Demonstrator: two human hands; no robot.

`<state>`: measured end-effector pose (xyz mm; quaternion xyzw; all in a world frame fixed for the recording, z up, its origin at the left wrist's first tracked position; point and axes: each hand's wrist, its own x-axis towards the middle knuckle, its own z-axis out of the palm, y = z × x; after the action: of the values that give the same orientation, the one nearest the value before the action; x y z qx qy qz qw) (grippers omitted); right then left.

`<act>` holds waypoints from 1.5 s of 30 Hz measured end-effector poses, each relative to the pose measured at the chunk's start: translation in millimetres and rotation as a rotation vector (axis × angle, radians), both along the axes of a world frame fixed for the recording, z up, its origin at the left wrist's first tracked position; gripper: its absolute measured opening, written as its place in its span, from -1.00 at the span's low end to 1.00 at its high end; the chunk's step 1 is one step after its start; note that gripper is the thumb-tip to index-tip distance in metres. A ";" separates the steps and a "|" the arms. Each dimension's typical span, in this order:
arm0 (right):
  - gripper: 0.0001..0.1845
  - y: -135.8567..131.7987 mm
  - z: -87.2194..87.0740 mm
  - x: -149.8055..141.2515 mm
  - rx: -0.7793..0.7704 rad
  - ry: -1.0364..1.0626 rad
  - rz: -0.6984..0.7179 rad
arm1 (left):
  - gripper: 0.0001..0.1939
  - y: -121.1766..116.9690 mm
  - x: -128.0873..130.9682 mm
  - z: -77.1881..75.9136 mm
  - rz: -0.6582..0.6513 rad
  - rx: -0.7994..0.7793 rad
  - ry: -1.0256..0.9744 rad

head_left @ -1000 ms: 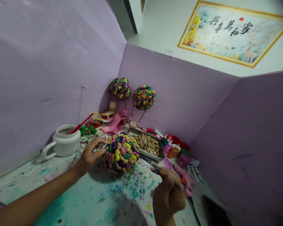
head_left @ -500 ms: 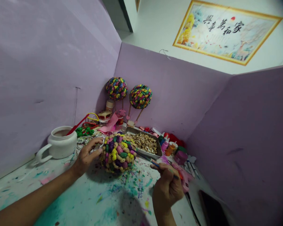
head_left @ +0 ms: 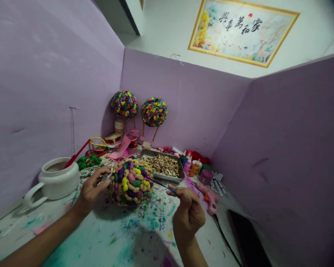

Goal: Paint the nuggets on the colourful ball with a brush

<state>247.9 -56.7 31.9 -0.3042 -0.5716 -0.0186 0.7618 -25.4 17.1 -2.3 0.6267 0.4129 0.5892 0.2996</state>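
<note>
Gripped a thin blue brush (head_left: pixel 161 184) in the right hand (head_left: pixel 187 215), fingers closed round the handle and tip pointed to the upper left, right at the right side of the peanut-covered ball (head_left: pixel 132 181). Laid the left hand (head_left: pixel 91 190) against the ball's left side, with thumb and forefinger a little apart beside a small white piece (head_left: pixel 110 173); could not tell whether that grip was closed on the piece. Had the ball on the paint-stained bench (head_left: pixel 105 237), just left of the middle of the frame, dotted in purple, pink, green and yellow among bare tan shells. Saw a metal tray (head_left: pixel 167 179) of broken shells (head_left: pixel 165 165) just behind and to the right of the ball. Had a white pot (head_left: pixel 59 181) at the left of the frame, with a red-handled tool (head_left: pixel 78 153) leaning out of it and green pieces (head_left: pixel 89 161) just beside. Spotted two many-coloured balls (head_left: pixel 154 112) raised on thin sticks near the back wall, above a strip of pink paper (head_left: pixel 120 151) and yellow-handled scissors (head_left: pixel 98 140). Noted small paint bottles (head_left: pixel 194 169) and a purple jar (head_left: pixel 206 176) to the right of the tray, then a pink glue gun (head_left: pixel 210 200) nearer the right hand. Found a flat black object (head_left: pixel 247 237) at the lower right and a gold-framed picture (head_left: pixel 243 33) high at the upper right.
</note>
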 end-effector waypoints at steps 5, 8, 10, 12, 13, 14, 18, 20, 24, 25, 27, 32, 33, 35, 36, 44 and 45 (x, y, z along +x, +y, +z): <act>-0.76 -0.9 -0.1 -2.3 -0.030 -0.048 -0.025 | -0.71 1.5 0.3 -0.3 0.021 0.000 -0.012; -0.73 -1.1 1.2 -4.6 -0.041 -0.019 -0.026 | -0.71 2.8 -0.3 -0.7 0.006 -0.013 -0.023; -0.72 -1.1 2.1 -5.6 -0.049 0.002 -0.022 | -0.70 3.7 -1.0 -1.1 0.015 -0.029 -0.037; -0.72 -0.9 2.8 -5.8 -0.053 -0.001 -0.014 | -0.68 4.2 -1.3 -1.1 0.034 -0.054 -0.055; -0.72 -0.7 2.9 -5.6 -0.050 -0.001 -0.010 | -0.67 4.3 -1.4 -0.7 0.038 -0.065 -0.064; -0.73 -0.4 3.0 -5.3 -0.042 0.009 -0.008 | -0.66 4.3 -1.3 -0.1 0.040 -0.074 -0.072; -0.73 1.1 3.5 -3.6 -0.030 0.085 -0.013 | -0.64 4.2 -1.5 2.3 0.021 -0.091 -0.095; -0.73 1.7 3.8 -2.8 -0.048 0.075 -0.003 | -0.64 4.5 -2.1 2.6 0.022 -0.099 -0.104; -0.74 1.7 4.1 -1.1 -0.041 0.056 0.008 | -0.65 5.6 -3.6 1.6 0.038 -0.121 -0.118; -0.74 1.7 4.2 -0.8 -0.039 0.065 -0.003 | -0.65 5.9 -3.7 1.4 0.037 -0.118 -0.116; -0.73 1.7 4.3 -0.8 -0.042 0.073 -0.021 | -0.66 6.7 -3.5 1.0 0.029 -0.109 -0.109; -0.74 1.8 5.7 -2.7 -0.040 0.027 0.001 | -0.62 9.0 -3.9 -1.0 0.041 -0.140 -0.140; -0.74 1.7 6.0 -3.1 -0.039 0.033 0.002 | -0.61 9.3 -4.3 -1.6 0.039 -0.148 -0.151; -0.74 1.2 6.4 -3.4 -0.038 0.051 0.005 | -0.62 9.3 -5.1 -2.7 0.024 -0.152 -0.161; -0.74 0.9 6.4 -3.5 -0.039 0.055 0.015 | -0.63 9.2 -5.4 -3.1 0.017 -0.147 -0.160; -0.75 -2.2 8.1 -0.7 0.013 0.088 0.018 | -0.68 4.8 -1.5 -3.0 -0.005 -0.061 -0.096; -0.75 -3.0 9.0 0.4 0.023 0.090 0.006 | -0.69 3.4 -0.4 -2.4 -0.005 -0.040 -0.080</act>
<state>248.3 -59.7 40.8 -0.2940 -0.5376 -0.0092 0.7902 -25.8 20.5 -4.7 0.5974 0.4107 0.6048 0.3297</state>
